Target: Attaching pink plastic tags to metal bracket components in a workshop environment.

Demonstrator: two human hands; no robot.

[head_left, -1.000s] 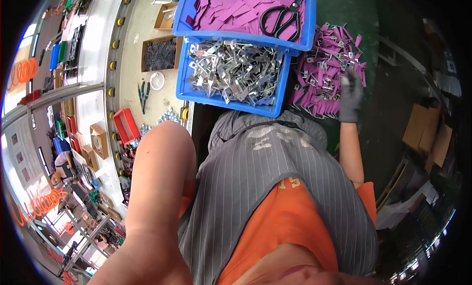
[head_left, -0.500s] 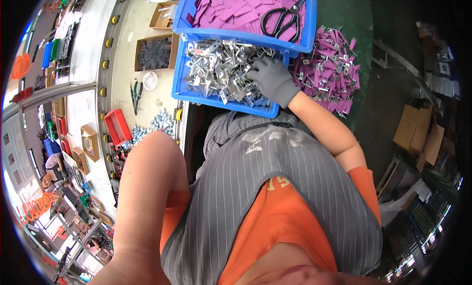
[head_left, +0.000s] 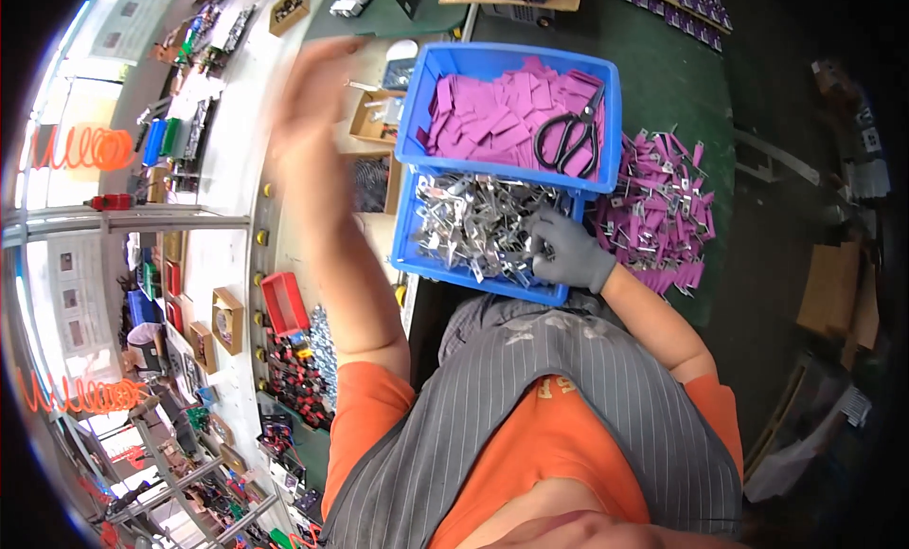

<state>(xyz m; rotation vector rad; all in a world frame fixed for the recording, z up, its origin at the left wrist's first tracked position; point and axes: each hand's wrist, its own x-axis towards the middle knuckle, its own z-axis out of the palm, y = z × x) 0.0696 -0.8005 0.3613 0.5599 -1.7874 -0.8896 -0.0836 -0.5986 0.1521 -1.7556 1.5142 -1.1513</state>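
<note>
My right hand (head_left: 571,252), in a grey glove, rests at the right side of a blue bin of small metal brackets (head_left: 469,222). Its fingers are curled in among the brackets, and what they hold is hidden. My bare left hand (head_left: 312,85) is raised over the far left of the bench, smeared by motion, so its fingers cannot be made out. Behind the bracket bin stands another blue bin (head_left: 407,113) of flat purple strips (head_left: 492,108), with black-handled scissors (head_left: 568,142) on top. Right of the bins lies a heap of brackets with purple strips on them (head_left: 658,213).
Small cardboard boxes (head_left: 374,116) stand left of the bins. A red tray (head_left: 285,303) and loose small parts (head_left: 301,364) lie nearer me. A line of yellow rollers (head_left: 261,236) edges the bench. Cardboard boxes (head_left: 828,288) stand at the right.
My left arm has swung up and forward over the bench from low beside my body. My right hand stays at the bracket bin, its fingers more curled. The view has shifted, showing more far bench.
</note>
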